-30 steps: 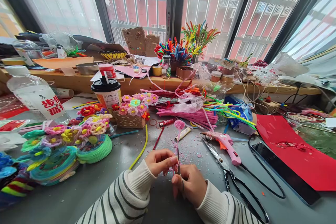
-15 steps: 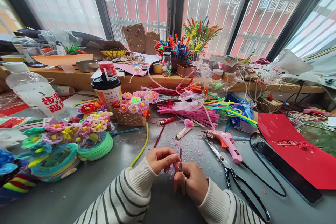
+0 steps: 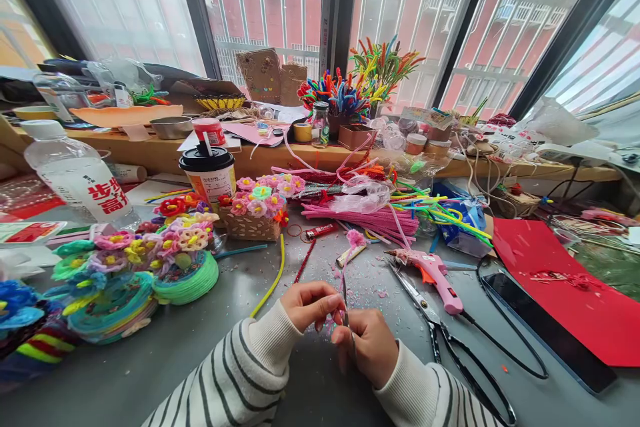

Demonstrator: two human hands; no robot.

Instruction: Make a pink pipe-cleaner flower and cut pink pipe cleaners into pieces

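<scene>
My left hand (image 3: 314, 305) is closed in a pinch on a thin pink pipe cleaner (image 3: 342, 271). A fluffy pink tuft (image 3: 356, 238) appears at the upper end of its line, though I cannot tell whether the two are joined. In my right hand (image 3: 371, 341) is a small pair of scissors (image 3: 345, 295), blades pointing up, right beside my left fingertips. The fingers hide most of the scissors' handles. Pink fluff and specks lie on the grey table (image 3: 220, 347) around both hands.
Large black-handled scissors (image 3: 425, 309) and a pink glue gun (image 3: 433, 273) with its cord lie to the right, near a phone (image 3: 545, 330) and red paper (image 3: 565, 287). Pipe-cleaner flowers (image 3: 115, 260) and a bottle (image 3: 83, 177) stand left. Pink pipe cleaners (image 3: 360, 221) lie behind.
The whole view has shifted slightly, so things sit a little lower and to the right. Both hands keep nearly the same pose and grip.
</scene>
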